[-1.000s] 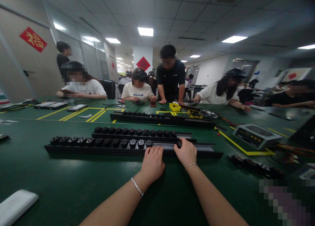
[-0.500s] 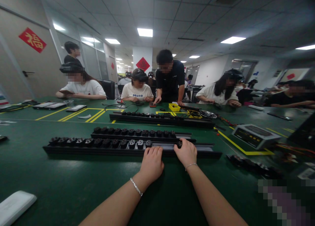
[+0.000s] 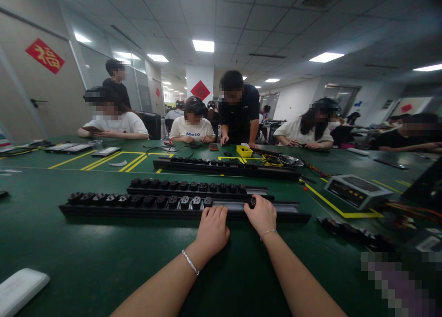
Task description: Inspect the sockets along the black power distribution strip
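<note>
The nearest long black power track [image 3: 138, 211] lies across the table in front of me, with a row of round black socket modules [image 3: 160, 201] in its left and middle part. My left hand [image 3: 213, 227] grips the track's front edge, fingers together, just by the last module of the row [image 3: 207, 202]. Farther right, my right hand [image 3: 261, 214] is closed round a single black socket module [image 3: 252, 202] at the bare silver stretch of the channel [image 3: 232, 206]. My fingers partly cover that module.
Behind lie a second filled track [image 3: 186, 187] and a third track [image 3: 224, 166]. A grey power supply box [image 3: 358, 191] with wires stands at right, near a dark strip of parts [image 3: 354, 233]. A white object [image 3: 22, 289] lies front left. Several people sit or stand across the green table [image 3: 120, 262].
Both my hands keep nearly the same place on the track. Across the table, the standing person's hand has drawn back from the small red-edged device. A person at the back left has moved right.
</note>
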Motion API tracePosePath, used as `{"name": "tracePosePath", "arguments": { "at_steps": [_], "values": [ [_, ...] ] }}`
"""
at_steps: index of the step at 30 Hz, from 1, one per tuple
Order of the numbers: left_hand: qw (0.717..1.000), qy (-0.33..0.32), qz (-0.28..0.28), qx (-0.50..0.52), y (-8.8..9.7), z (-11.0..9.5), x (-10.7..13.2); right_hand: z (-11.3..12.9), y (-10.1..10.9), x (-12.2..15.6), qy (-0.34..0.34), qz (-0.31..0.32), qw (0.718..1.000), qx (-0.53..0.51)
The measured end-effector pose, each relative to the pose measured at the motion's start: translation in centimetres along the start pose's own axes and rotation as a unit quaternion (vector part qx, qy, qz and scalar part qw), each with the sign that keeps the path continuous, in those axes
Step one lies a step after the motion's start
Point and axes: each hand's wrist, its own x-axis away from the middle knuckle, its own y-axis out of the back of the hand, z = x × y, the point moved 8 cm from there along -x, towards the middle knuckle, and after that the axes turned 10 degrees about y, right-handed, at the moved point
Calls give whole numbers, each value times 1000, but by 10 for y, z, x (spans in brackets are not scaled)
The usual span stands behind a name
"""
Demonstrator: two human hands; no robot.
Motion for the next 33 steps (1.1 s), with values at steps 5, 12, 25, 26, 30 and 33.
{"name": "tracePosePath", "arguments": {
  "at_steps": [5,12,25,26,30,33],
  "values": [
    [1000,-1,-4,3,0,0,0,1,1,0,-1,-10,1000,4],
    [1000,2,-5,7,1,1,0,-2,1,-1,-5,2,1000,3],
    [1000,7,4,7,2,-1,0,-15,3,-3,-35,19,999,2],
    [1000,8,6,5,2,0,0,-15,3,-3,-36,19,999,-1],
    [1000,7,9,4,2,-1,0,-17,6,-2,-40,5,999,2],
    [1000,4,3,4,3,-1,0,-18,7,-2,-43,-1,999,9]
  ]
}}
